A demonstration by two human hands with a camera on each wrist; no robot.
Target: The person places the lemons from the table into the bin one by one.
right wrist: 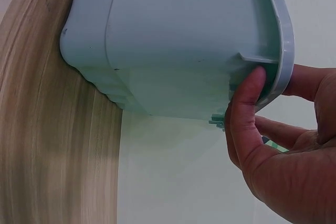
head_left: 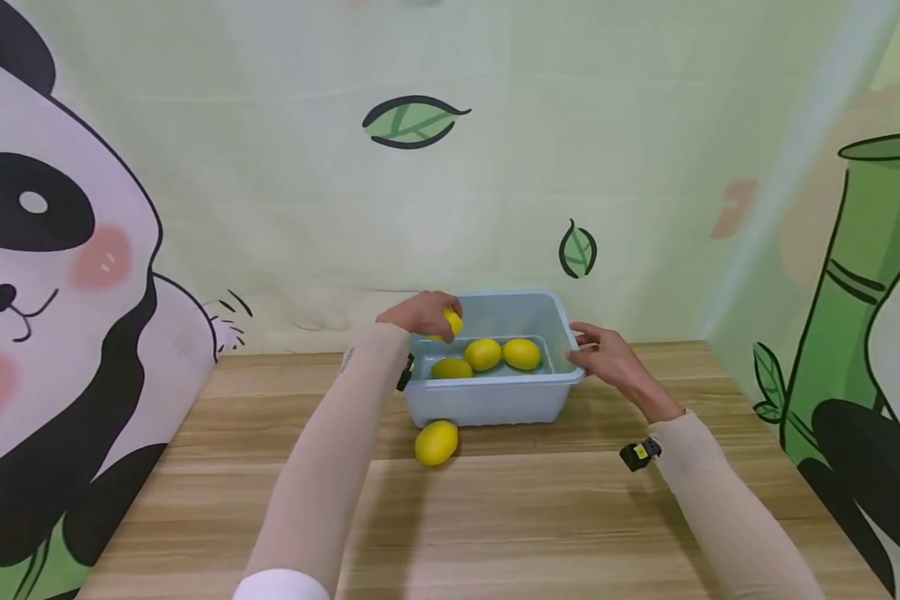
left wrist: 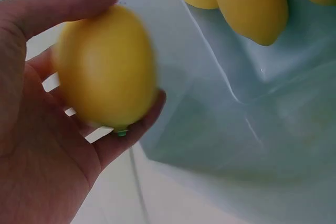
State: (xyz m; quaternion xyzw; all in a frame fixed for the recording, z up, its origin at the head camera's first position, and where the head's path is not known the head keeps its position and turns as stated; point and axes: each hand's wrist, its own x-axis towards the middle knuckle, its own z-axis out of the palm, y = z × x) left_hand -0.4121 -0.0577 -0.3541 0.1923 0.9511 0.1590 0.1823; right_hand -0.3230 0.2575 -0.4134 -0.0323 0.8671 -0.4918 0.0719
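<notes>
My left hand (head_left: 422, 314) holds a yellow lemon (left wrist: 107, 69) between thumb and fingers, over the left end of a pale blue plastic bin (head_left: 487, 400). The left wrist view shows the lemon's small green stem end pointing down in that picture. Three more lemons (head_left: 483, 355) lie together on the bin's floor. Another lemon (head_left: 437, 442) rests on the table just in front of the bin's near wall. At the right end, my right hand (head_left: 607, 358) grips the bin's rim (right wrist: 286, 40), with fingers on both sides of the lip.
The bin stands on a wood-grain table (head_left: 510, 517), close to its back edge. Behind it hangs a pale green backdrop (head_left: 495, 183) printed with leaves, pandas and bamboo. A small black device (head_left: 640, 454) is strapped at the right wrist.
</notes>
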